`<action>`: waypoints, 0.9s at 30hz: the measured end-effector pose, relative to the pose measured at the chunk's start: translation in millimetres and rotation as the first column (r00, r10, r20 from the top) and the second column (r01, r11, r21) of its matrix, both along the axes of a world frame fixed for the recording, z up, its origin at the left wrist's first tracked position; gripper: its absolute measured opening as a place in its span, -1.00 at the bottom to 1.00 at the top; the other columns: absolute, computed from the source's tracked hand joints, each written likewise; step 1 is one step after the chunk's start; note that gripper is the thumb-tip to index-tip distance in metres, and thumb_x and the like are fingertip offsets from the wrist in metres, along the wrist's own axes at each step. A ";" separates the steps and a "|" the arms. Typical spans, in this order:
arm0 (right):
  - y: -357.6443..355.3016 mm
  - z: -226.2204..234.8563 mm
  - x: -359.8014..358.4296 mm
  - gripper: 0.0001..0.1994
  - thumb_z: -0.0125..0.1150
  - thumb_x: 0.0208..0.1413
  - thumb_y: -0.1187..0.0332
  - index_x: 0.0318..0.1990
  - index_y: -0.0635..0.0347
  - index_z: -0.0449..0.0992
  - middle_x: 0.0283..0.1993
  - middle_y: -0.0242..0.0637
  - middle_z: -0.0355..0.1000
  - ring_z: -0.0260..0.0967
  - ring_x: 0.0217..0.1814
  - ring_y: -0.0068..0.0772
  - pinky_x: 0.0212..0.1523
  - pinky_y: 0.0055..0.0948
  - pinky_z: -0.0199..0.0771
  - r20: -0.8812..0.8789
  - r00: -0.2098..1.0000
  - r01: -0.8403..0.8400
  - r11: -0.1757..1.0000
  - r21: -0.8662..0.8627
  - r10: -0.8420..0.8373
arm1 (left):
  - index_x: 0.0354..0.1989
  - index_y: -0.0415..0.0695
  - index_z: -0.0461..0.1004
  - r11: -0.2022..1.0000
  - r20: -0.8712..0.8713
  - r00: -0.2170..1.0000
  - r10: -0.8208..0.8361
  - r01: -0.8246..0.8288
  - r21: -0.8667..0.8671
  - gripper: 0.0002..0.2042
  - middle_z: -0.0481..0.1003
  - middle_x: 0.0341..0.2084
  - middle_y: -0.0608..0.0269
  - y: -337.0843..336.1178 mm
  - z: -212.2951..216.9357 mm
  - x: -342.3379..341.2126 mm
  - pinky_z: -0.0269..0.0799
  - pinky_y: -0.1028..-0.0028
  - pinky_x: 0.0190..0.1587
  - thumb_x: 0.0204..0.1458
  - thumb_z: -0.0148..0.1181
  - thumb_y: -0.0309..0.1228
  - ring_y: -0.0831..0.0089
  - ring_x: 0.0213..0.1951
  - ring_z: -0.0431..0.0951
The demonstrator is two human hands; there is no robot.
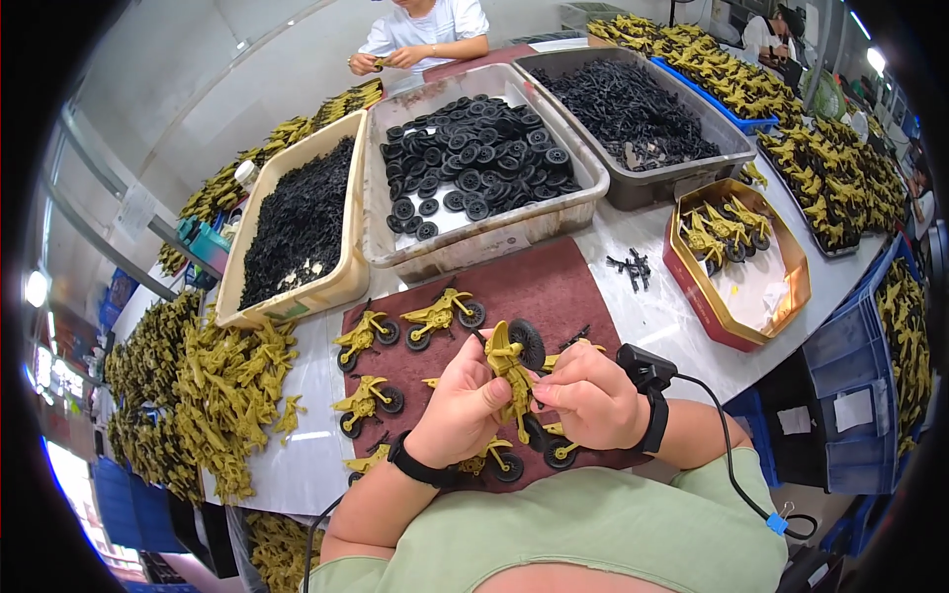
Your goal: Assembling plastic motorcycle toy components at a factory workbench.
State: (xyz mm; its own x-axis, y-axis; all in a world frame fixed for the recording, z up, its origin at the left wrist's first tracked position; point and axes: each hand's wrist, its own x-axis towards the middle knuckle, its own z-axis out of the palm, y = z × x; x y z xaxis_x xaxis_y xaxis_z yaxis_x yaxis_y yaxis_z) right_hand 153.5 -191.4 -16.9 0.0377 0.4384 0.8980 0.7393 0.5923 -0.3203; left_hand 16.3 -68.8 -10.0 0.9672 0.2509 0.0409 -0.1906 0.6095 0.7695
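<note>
Yellow plastic toy motorcycle [509, 381], with a black wheel [527, 344] at its upper end, is held up above the maroon mat [563, 282], before the wearer's chest. Left hand [460, 405]: fingers wrapped around the body, thumb pressed along it. Right hand [596, 400]: thumb and fingertips pinching its side; whether a small part sits between them cannot be told. Judged best practice: brace the body firmly in the left, press straight and evenly with the right, and keep force off the thin ends. Surface: similar motorcycles stand or lie on the mat, which covers part of a white table [633, 321]; a bin of black wheels [484, 235] stands beyond. Room: pale wall [247, 99], a co-worker [425, 30] seated opposite, bright overhead lamps.
</note>
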 end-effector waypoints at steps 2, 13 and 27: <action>0.7 0.6 -1.6 -0.78 0.19 -0.23 0.70 -0.33 0.35 0.46 -0.40 -0.20 0.32 0.30 -0.46 -0.26 -0.46 -0.40 0.35 -0.020 1.000 0.010 1.000 -0.004 -0.010 | 0.14 -0.18 0.10 0.999 0.015 1.000 -0.018 0.018 -0.045 -0.47 0.39 -0.09 0.22 -1.5 0.4 1.5 0.44 0.43 -0.05 0.07 0.21 -0.32 0.43 -0.08 0.47; -0.3 -2.4 -2.7 -0.79 0.21 -0.23 0.68 -0.34 0.35 0.45 -0.43 -0.21 0.29 0.28 -0.49 -0.24 -0.50 -0.40 0.30 0.017 1.000 -0.025 0.999 0.020 0.024 | -0.07 -0.18 0.26 0.992 -0.091 0.988 0.125 -0.123 0.030 -0.62 0.41 -0.34 0.21 -15.6 10.2 6.8 0.43 0.42 -0.33 0.20 -0.05 -0.08 0.45 -0.34 0.46; 4.2 2.2 -1.4 -0.80 0.35 -0.12 0.55 -0.29 0.28 0.51 -0.41 -0.25 0.36 0.35 -0.46 -0.36 -0.45 -0.48 0.38 -0.160 0.987 0.010 0.992 -0.124 -0.030 | -0.25 -0.14 0.39 0.973 -0.372 0.928 -0.006 -0.080 -0.217 -0.60 0.41 -0.52 0.32 -12.1 23.7 8.9 0.19 0.56 -0.57 0.23 -0.17 -0.02 0.53 -0.53 0.38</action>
